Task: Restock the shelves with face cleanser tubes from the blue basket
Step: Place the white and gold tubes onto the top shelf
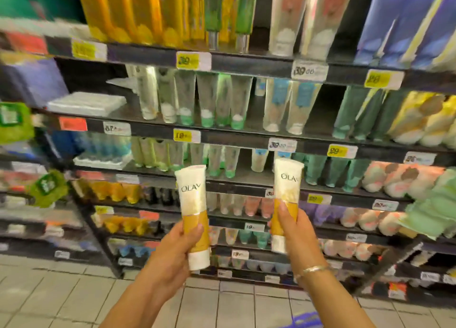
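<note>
I hold two white-and-gold face cleanser tubes upright, cap end down, in front of the shelves. My left hand (179,247) grips the lower gold part of the left tube (193,199). My right hand (293,231) grips the right tube (287,182), which is held slightly higher. A corner of the blue basket (304,321) shows at the bottom edge, below my right forearm. The shelves (246,136) ahead carry rows of standing tubes.
Yellow and gold tubes (138,11) fill the top shelf at left. An open gap (330,110) lies on the second shelf between pale tubes and green ones. Price tags line the shelf edges. Green hanging packs (48,187) jut out at left. Tiled floor lies below.
</note>
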Motion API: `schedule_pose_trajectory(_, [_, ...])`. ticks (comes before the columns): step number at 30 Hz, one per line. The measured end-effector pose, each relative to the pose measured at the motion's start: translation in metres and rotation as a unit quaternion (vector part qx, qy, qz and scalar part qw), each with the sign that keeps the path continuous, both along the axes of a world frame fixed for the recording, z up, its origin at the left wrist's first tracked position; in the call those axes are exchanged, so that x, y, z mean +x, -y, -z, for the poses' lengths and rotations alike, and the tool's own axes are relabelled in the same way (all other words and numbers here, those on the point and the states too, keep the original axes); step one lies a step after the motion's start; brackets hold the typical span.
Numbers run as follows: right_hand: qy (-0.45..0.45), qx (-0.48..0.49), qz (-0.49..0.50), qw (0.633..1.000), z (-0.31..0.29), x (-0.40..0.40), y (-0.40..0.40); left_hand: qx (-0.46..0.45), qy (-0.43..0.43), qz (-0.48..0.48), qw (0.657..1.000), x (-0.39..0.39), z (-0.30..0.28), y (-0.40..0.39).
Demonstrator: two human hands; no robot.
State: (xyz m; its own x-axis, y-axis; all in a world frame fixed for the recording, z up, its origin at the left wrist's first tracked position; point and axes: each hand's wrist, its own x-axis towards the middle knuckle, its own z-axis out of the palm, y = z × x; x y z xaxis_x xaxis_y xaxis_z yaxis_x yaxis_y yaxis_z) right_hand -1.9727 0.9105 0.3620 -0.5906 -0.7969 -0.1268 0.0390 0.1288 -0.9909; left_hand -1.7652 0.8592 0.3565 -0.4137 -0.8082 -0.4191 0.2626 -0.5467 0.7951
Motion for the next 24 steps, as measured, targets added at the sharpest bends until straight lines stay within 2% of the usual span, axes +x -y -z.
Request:
schedule_pose_trajectory(6, [-0.023, -0.054, -0.043, 0.997, -0.066, 0.071, 0.048, -0.071, -0.002, -0.039, 0.997, 0.088, -0.056, 0.044])
schedule_pose_trajectory(15, [-0.066, -0.127, -0.047, 0.989, -0.141, 0.172, 0.109, -0.174, -0.004, -0.020, 0.984, 0.197, -0.138, 0.117])
schedule_pose_trajectory(24, [-0.046, -0.187, -0.065, 0.979, -0.191, 0.215, 0.162, -0.254, -0.004, 0.000, 0.967, 0.245, -0.205, 0.172])
